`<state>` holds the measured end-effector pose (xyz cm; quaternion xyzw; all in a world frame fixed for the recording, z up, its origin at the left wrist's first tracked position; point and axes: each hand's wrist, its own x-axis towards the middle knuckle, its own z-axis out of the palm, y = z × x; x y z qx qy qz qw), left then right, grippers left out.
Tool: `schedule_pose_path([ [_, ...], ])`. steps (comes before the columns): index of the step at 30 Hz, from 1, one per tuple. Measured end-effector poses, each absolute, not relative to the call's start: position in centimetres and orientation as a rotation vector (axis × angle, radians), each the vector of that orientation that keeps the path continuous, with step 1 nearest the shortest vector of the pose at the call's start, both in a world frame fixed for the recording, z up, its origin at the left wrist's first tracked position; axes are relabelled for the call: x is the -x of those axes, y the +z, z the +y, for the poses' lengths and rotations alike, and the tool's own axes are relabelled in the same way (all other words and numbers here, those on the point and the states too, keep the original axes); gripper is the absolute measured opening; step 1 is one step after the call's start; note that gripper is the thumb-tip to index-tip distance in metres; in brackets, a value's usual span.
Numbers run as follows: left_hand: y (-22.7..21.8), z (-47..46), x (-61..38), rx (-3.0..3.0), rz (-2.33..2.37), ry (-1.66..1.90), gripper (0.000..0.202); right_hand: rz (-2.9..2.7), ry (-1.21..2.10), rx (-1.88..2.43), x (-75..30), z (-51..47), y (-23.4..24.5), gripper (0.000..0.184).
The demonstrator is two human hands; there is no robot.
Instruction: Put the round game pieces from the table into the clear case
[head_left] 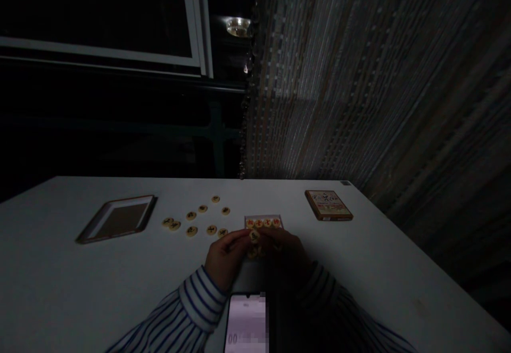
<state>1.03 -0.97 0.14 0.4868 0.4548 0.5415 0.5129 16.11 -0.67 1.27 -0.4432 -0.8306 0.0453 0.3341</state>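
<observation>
Both hands meet at the middle of a white table. My left hand pinches a round wooden game piece between its fingertips. My right hand lies in shadow beside it, fingers curled over a small tray that holds a row of red-marked pieces. Several loose pieces with dark marks lie scattered to the left of the hands. Both sleeves are white with blue stripes.
An empty box lid lies at the left. A small printed box sits at the right. A lit phone screen rests at the near edge between my arms. A beaded curtain hangs behind; the room is dark.
</observation>
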Motion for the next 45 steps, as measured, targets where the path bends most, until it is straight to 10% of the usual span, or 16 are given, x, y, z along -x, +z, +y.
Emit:
schedule_pose_path([
  [45, -3.7, 0.4, 0.0, -1.599, 1.419, 1.212, 0.033, -2.138, -0.052, 1.426, -20.6, 1.0, -0.6, 0.026],
])
